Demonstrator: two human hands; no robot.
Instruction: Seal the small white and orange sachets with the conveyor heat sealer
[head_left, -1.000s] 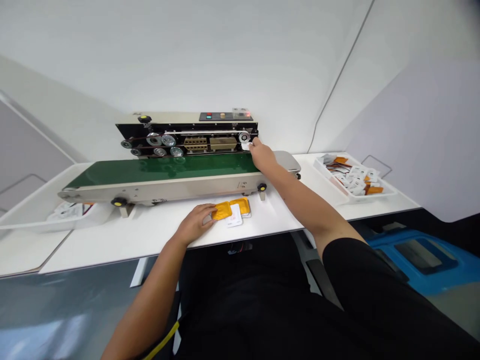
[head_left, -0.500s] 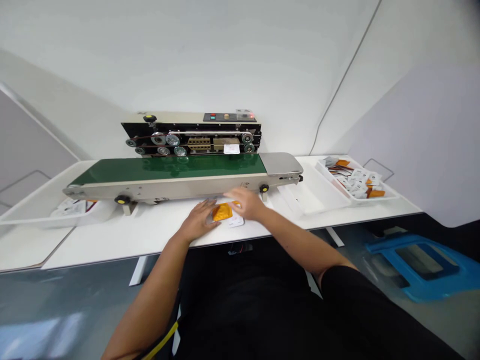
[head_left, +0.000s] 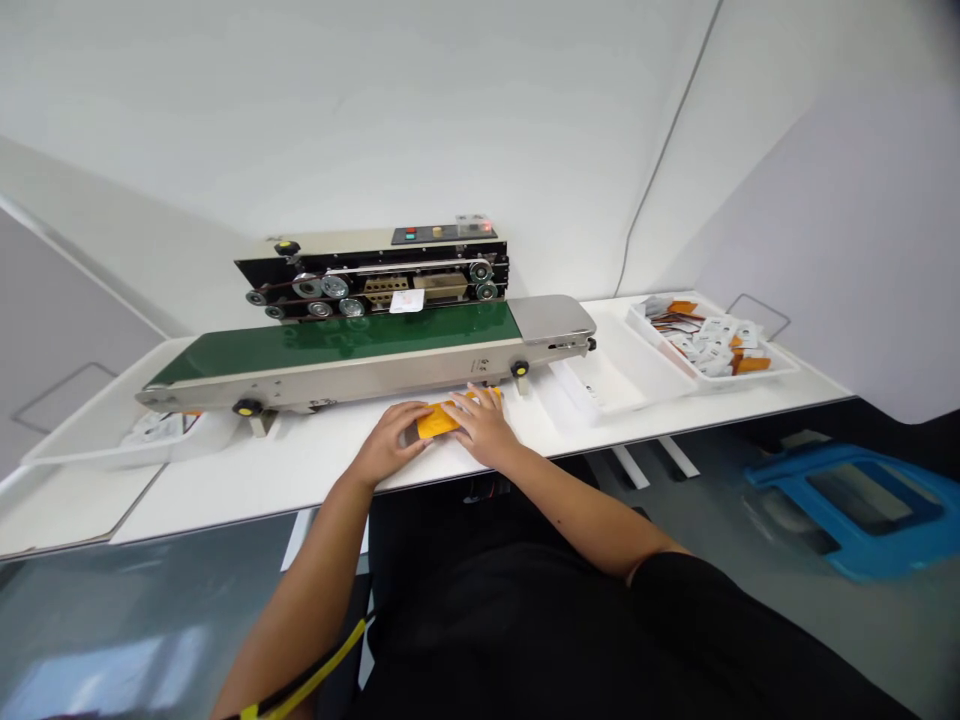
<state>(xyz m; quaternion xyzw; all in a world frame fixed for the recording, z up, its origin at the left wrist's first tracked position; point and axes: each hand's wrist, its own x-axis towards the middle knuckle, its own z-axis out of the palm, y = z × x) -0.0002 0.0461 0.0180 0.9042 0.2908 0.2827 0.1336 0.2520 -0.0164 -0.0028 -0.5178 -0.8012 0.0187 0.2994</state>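
A: Orange item first. Where?
B: An orange packet (head_left: 439, 421) lies flat on the tabletop (head_left: 225, 490), lower middle of the frame, just in front of the band sealer's (head_left: 367, 262) base.

A: Hands?
B: Both on it. The left hand (head_left: 390, 445) is at the packet's left end, the right hand (head_left: 484, 428) over its right part. The packet's far corner pokes out past the right hand.

A: Fingers clenched or released?
B: Neither clearly. The left fingers (head_left: 416, 430) curl against the packet, and the right fingers (head_left: 476, 410) spread across its top. Both touch it, but I cannot tell whether they are gripping it or only resting there.

A: And the machine?
B: Its green conveyor belt (head_left: 337, 345) runs left to right behind the hands. A white slip (head_left: 407, 301) sits at the sealing head, just above the belt's far edge (a small red light glows on the control panel (head_left: 442, 234)).

A: Either side?
B: Upper right, a white tray (head_left: 664, 352) holds a heap of white and orange packets (head_left: 709, 338). Beside it, nearer the belt, is a second white tray (head_left: 615, 385). Far left, another white tray (head_left: 75, 458) holds white packaging (head_left: 161, 428).
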